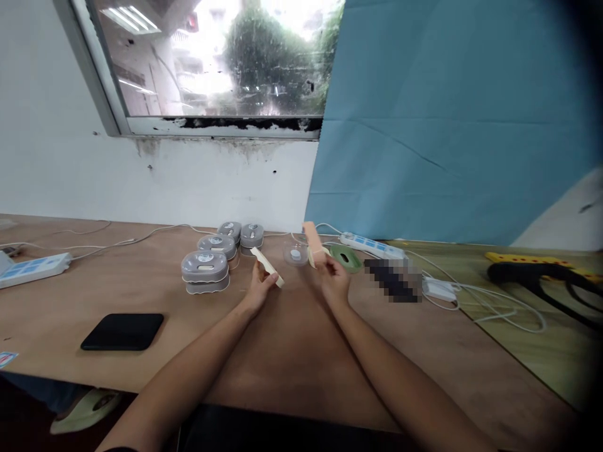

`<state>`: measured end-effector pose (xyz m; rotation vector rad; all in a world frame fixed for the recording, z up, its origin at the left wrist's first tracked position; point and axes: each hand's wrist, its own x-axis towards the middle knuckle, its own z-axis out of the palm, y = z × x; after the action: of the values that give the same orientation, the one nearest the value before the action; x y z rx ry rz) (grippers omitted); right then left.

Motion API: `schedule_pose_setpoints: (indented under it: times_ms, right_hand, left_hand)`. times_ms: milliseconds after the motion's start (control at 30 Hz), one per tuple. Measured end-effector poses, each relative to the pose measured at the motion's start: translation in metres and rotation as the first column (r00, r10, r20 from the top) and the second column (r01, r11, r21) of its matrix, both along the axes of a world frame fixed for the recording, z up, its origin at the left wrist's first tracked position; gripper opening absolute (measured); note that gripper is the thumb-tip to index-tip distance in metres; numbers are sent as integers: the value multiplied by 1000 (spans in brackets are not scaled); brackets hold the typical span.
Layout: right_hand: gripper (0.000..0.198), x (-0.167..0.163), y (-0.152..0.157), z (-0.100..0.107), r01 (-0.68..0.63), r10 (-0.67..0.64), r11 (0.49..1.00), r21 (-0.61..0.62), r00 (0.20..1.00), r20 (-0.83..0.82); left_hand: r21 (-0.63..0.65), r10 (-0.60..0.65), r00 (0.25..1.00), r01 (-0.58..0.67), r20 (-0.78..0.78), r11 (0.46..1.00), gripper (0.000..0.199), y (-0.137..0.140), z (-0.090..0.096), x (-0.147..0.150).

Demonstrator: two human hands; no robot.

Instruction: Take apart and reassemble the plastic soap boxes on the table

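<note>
My left hand (258, 289) is closed round a flat cream plastic piece (268, 266), held tilted just above the wooden table. In my right hand (335, 280) is a flat peach-coloured plastic piece (313, 243), raised almost upright. A clear rounded piece (295, 254) lies on the table between and beyond the hands. Just past my right hand lies a green oval piece (346, 258). Another pale piece is partly hidden behind the peach one. Left of my left hand stand several grey oval boxes with clear lids (205, 270).
A black flat device (123, 331) lies at the table's left front. White power strips sit at the back right (374, 245) and far left (35, 270), with loose cables (509, 307) around. A blurred dark object (393, 280) lies right of my right hand. A window (226, 63) is above.
</note>
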<state>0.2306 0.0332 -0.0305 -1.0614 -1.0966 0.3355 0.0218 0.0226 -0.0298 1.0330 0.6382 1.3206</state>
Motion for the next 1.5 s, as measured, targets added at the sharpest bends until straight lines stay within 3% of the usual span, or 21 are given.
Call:
schedule_pose_setpoints:
  times_ms: [100,200,367,467,567,700,967,1167,1367,1500]
  right_hand:
    - [44,29,17,-1,150,-158,987,-50,950,-268]
    - [48,56,28,-4,135,-145,989,-59,828,-542]
    - [48,83,32,-6,113,-150,989,-100,706,-693]
    - [48,90,32,-7,187,-211,977,-103,782,-587]
    - [49,95,30,-9,356,-372,928,-109,880,-294]
    - [46,102,27,-11,513,-505,855,-78,857,103]
    - [29,111,32,-20,444,-416,896,30,814,406]
    - [31,110,30,-20,455,-430,890,34,811,398]
    - [38,102,25,-8,567,-559,820,-75,823,106]
    - [55,97,26,-3,488,-494,868,-91,867,-70]
  left_hand:
    - [26,-15,1000,16,-17,1000,103,1,-3,0]
    - [32,-45,997,47,-59,998,106,1,-6,0]
    - [63,-73,994,78,-79,995,108,-1,-7,1]
    - [74,-78,992,86,-100,994,107,-2,-8,0]
    - [78,-84,990,93,-109,993,108,-2,-8,0]
    - [65,-82,987,92,-135,994,109,-2,-9,-2]
    - [50,-97,983,106,-159,993,111,-5,-7,-4]
    - [54,-119,974,132,-194,990,112,-7,-4,-5]
    - [68,-125,971,141,-203,988,112,-8,-3,-4]
    - [67,-129,971,145,-200,987,111,-5,-9,-5]
